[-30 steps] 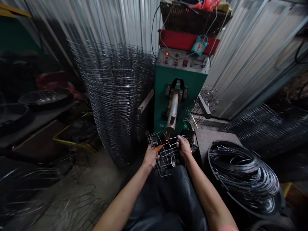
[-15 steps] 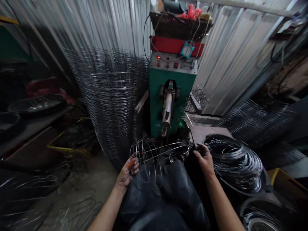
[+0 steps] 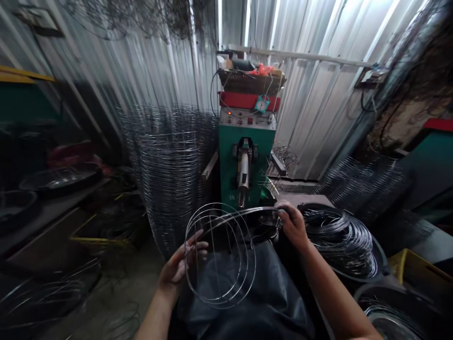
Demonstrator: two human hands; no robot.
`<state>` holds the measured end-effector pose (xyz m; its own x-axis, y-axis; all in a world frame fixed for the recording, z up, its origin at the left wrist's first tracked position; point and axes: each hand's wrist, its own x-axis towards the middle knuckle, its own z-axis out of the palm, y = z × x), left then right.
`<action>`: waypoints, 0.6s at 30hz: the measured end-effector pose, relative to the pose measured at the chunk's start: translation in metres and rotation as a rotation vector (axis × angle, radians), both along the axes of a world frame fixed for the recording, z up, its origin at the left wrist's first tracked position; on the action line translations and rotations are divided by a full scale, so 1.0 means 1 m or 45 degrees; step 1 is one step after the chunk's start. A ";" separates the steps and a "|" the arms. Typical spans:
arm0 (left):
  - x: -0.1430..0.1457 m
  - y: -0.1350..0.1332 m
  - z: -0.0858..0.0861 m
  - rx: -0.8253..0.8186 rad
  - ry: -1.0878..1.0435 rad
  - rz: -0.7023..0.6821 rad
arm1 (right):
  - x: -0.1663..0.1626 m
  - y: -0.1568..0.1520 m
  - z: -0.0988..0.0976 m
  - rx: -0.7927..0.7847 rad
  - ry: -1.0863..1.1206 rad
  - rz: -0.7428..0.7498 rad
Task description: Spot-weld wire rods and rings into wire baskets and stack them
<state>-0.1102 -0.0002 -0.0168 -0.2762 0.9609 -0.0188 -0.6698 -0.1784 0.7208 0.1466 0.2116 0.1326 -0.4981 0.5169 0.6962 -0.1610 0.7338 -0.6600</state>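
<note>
A: What step do your fingers seem to be on?
B: I'd say you are at a holding-up step. The next move, I think, calls for both sides to go together, because thin wire could bend.
A: How far open are your left fingers?
B: They are half bent, with gaps between them. They have a light hold on the side of the round wire frame.
A: And your right fingers?
B: You have those pinched close on the end of the long wires. The wires reach across to the frame, but I can't tell if the two are joined.
A: Where is your frame?
B: It is on your side of the green machine, lower than its metal arm and over the dark cloth on your lap.
A: What is farther out?
B: Left of the green machine, you have a tall stack of wire baskets. Right of it, and nearer you, is a black tub with wire coils inside. Behind it is the metal wall.
</note>
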 end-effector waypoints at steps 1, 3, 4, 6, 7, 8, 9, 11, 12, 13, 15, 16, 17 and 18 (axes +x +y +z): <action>-0.008 -0.005 0.005 -0.080 0.078 0.053 | -0.009 -0.007 0.007 0.061 0.002 -0.034; -0.021 -0.013 0.020 -0.210 0.250 0.313 | -0.025 -0.019 0.019 0.175 -0.038 -0.075; -0.024 -0.015 0.031 -0.231 0.363 0.465 | -0.032 -0.024 0.023 0.232 -0.074 -0.072; -0.022 -0.015 0.059 -0.173 0.650 0.656 | -0.042 -0.033 0.027 0.337 -0.155 -0.026; -0.017 -0.013 0.075 -0.099 0.809 0.649 | -0.045 -0.037 0.029 0.381 -0.191 -0.003; -0.010 -0.010 0.091 -0.023 0.966 0.601 | -0.047 -0.041 0.030 0.416 -0.219 0.010; -0.003 -0.006 0.106 0.037 1.106 0.536 | -0.047 -0.044 0.033 0.439 -0.238 0.007; 0.013 0.005 0.133 0.097 1.300 0.403 | -0.045 -0.047 0.039 0.454 -0.264 -0.041; 0.019 0.011 0.144 0.112 1.339 0.376 | -0.042 -0.047 0.043 0.454 -0.274 -0.078; 0.024 0.018 0.154 0.123 1.338 0.357 | -0.039 -0.044 0.048 0.456 -0.287 -0.119; 0.028 0.033 0.168 0.135 1.227 0.316 | -0.034 -0.033 0.055 0.469 -0.319 -0.189; 0.028 0.041 0.173 0.133 1.141 0.264 | -0.031 -0.024 0.057 0.470 -0.333 -0.214; 0.027 0.049 0.176 0.118 1.053 0.200 | -0.030 -0.015 0.056 0.460 -0.347 -0.231; 0.025 0.058 0.177 0.085 0.979 0.133 | -0.029 -0.004 0.053 0.434 -0.360 -0.240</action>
<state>-0.0851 0.0580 0.1602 -0.2774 0.9215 0.2719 0.0369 -0.2726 0.9614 0.1176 0.2074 0.1851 -0.6119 0.3827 0.6922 0.1472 0.9150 -0.3756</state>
